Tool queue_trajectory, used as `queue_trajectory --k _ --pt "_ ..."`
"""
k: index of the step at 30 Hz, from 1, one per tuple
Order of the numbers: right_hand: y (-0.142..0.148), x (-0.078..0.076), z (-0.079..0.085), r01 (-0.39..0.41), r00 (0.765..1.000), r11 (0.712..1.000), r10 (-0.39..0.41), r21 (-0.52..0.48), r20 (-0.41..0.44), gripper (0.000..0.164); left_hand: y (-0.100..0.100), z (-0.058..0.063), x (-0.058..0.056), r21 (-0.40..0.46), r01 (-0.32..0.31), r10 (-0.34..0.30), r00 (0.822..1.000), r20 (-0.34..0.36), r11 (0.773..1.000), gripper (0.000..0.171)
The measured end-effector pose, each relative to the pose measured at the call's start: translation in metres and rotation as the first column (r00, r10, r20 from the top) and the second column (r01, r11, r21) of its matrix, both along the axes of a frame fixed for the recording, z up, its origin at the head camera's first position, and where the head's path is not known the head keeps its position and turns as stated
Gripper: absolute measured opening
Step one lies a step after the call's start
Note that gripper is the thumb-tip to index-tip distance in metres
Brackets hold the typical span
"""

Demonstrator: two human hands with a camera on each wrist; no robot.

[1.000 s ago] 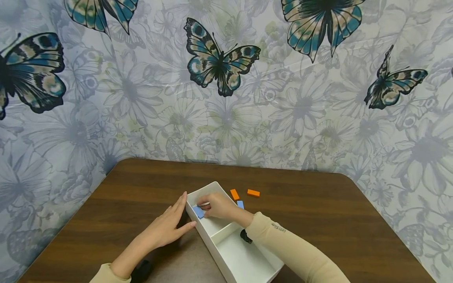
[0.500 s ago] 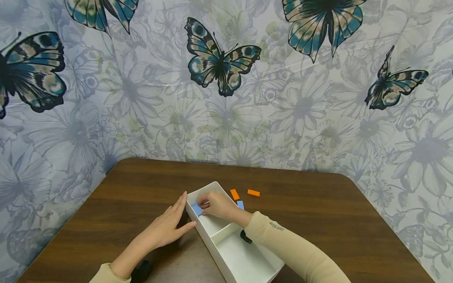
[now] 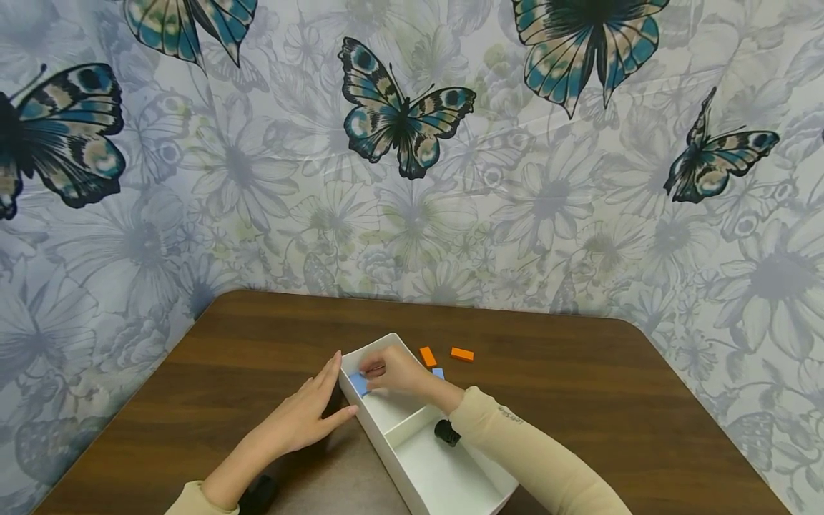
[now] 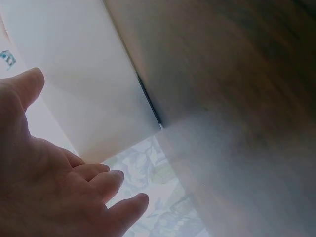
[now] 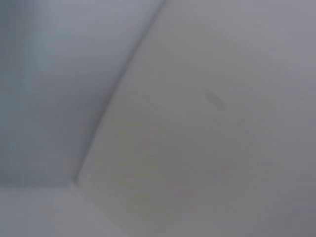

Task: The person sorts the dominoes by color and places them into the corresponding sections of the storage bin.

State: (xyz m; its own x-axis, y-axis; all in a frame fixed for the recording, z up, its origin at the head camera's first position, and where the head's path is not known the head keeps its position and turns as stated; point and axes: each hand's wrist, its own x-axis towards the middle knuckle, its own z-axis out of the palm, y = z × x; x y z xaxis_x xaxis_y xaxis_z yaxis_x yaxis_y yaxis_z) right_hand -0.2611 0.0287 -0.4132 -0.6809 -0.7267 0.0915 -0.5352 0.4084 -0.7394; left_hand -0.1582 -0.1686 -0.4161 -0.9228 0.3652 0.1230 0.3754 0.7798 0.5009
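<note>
A white divided box (image 3: 402,431) lies at a slant on the brown table. My right hand (image 3: 395,370) reaches into its far compartment, fingers curled. Thumb and fingertips are at a light-blue block (image 3: 357,383) by the left wall and seem to pinch it; the grip is partly hidden. Whether that blue is one block or several I cannot tell. My left hand (image 3: 302,413), fingers straight, rests against the box's outer left side. In the left wrist view the left hand (image 4: 54,187) is beside the white box wall (image 4: 94,84). The right wrist view holds only blurred white surfaces (image 5: 197,123).
Beyond the box's right side lie two orange blocks (image 3: 428,357) (image 3: 462,354) and another light-blue block (image 3: 438,373), partly hidden by the box rim. A divider (image 3: 412,425) splits the box. The right forearm crosses the near compartment. A butterfly-patterned cloth (image 3: 412,236) hangs behind the table.
The right hand has shifted slightly within the far compartment, and the blue block beside its fingers has moved a little toward the far left corner. The left hand stays against the box.
</note>
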Motion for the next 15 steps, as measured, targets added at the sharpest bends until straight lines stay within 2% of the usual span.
queue_trajectory --k 4,7,11,15 --pt "0.001 -0.002 0.001 0.007 1.000 0.999 -0.006 -0.031 0.015 0.027 0.000 -0.001 0.000 -0.003 -0.003 0.003 1.000 0.006 1.000 0.093" --pt "0.003 -0.003 0.003 0.051 0.998 0.998 -0.051 -0.023 0.028 0.024 0.000 -0.002 0.000 -0.004 -0.002 0.002 1.000 0.010 1.000 0.093" --pt "0.006 0.000 0.011 0.112 0.985 0.993 -0.106 -0.034 0.133 0.024 0.000 -0.002 -0.001 0.000 0.004 -0.004 1.000 0.014 1.000 0.093" --pt "0.007 0.003 0.023 0.141 0.960 0.986 -0.114 -0.087 0.256 0.025 0.000 -0.001 -0.002 0.001 0.006 -0.006 1.000 0.017 1.000 0.094"
